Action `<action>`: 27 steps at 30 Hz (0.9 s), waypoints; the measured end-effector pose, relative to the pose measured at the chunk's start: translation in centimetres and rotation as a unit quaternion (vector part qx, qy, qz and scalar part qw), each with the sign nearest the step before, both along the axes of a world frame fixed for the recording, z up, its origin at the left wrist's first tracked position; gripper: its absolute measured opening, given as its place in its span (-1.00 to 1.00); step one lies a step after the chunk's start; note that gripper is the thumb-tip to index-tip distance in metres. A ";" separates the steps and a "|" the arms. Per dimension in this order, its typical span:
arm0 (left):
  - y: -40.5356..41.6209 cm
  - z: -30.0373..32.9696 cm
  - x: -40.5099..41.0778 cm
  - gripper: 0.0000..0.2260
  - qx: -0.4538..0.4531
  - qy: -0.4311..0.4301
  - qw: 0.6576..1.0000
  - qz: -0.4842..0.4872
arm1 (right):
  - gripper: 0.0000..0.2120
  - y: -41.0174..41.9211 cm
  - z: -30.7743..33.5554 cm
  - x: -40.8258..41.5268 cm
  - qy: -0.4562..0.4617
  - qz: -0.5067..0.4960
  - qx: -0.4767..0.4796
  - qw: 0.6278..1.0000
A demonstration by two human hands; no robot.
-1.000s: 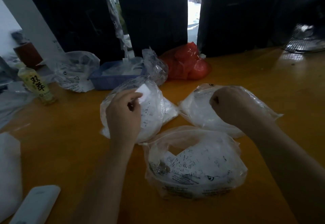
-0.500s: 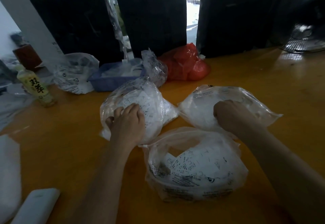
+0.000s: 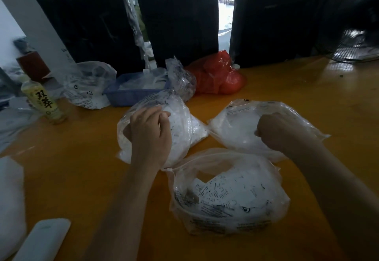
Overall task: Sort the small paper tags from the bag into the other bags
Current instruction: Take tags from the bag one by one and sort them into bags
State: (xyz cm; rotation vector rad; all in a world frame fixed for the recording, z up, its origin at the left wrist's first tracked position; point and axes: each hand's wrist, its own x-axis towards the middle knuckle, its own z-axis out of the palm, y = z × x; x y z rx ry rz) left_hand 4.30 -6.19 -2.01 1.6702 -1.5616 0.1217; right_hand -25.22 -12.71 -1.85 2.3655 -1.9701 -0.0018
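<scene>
While both forearms extend over the yellow surface (image 3: 307,100), each hand works at a separate clear plastic bag. The left hand (image 3: 150,135) lies on top of the left bag (image 3: 184,125), fingers curled over its upper film; whether this grip pinches the plastic or only presses on it cannot be told. The right hand (image 3: 272,131) is clenched with knuckles up over the right bag (image 3: 235,125), and its fingertips are hidden, so whether it grasps a tag or the film cannot be told either.

The left bag is bulged and filled with small paper tags (image 3: 180,135), white with dark print. The right bag lies flatter, just beside the left bag, with white contents showing through. The near bag (image 3: 227,195) sits between the two forearms, touching the left bag at its corner; it holds more printed white slips and its mouth gapes at the top.

Farther out, a blue tray (image 3: 131,94) stands behind the left bag, with crumpled clear plastic (image 3: 182,80) against its right end. A red bag (image 3: 217,76) lies to the right of that. Another clear printed bag (image 3: 88,86) rests left of the tray, and a bottle (image 3: 42,100) with a yellow label stands near the surface's left edge. A white flat object (image 3: 43,240) lies at the near left corner. Large black wrapped bundles (image 3: 180,18) stand along the far edge.
</scene>
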 end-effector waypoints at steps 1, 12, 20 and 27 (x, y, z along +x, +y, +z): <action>0.1 0.1 -0.3 -0.57 -0.010 0.006 1.000 -0.007 | -0.81 0.0 0.2 -0.2 0.015 0.003 0.004 1.000; 0.5 0.5 -2.4 -0.69 -0.007 0.094 0.992 -0.087 | -0.60 -0.1 2.6 -0.5 -0.111 0.013 0.063 0.992; 2.3 0.4 -6.0 -0.50 0.168 0.290 0.923 -0.189 | -0.81 3.4 4.8 1.5 -0.487 0.062 0.156 0.857; 3.1 1.0 -7.3 -0.83 0.142 0.411 0.880 -0.192 | -0.77 5.2 4.9 4.0 -0.459 0.172 0.156 0.858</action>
